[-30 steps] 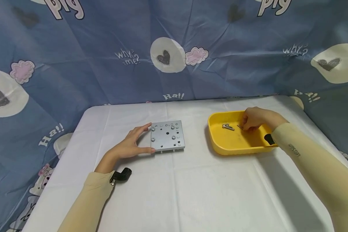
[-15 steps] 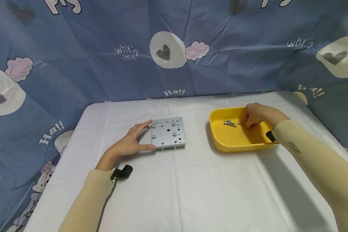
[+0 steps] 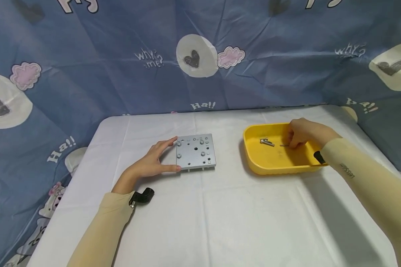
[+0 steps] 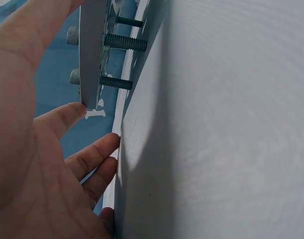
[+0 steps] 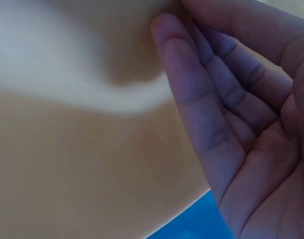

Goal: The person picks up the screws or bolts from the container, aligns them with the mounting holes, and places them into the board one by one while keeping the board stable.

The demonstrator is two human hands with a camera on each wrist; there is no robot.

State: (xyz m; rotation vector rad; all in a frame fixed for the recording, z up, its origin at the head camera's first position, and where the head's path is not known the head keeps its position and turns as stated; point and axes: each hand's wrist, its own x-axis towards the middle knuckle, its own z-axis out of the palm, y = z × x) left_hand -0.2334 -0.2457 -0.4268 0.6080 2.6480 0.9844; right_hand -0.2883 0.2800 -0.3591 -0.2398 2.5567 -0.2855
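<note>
Head view: a yellow tray [image 3: 270, 159] sat at two o'clock, the right hand [image 3: 301, 131] bunched inside it. Toward eleven, the left hand [image 3: 150, 163] spread thumb and forefinger, holding the metal plate [image 3: 191, 155] by its nine-o'clock corners. That plate, near twelve, looked stiff, weighty and slick; its edges seemed the sensible hold, clear of the bolts [image 4: 126, 42] jutting beneath. Loose screws [image 3: 268, 142], likely to roll, lay toward the tray's ten o'clock; the right hand seemed to pinch a slim screw [image 3: 283, 145].
</note>
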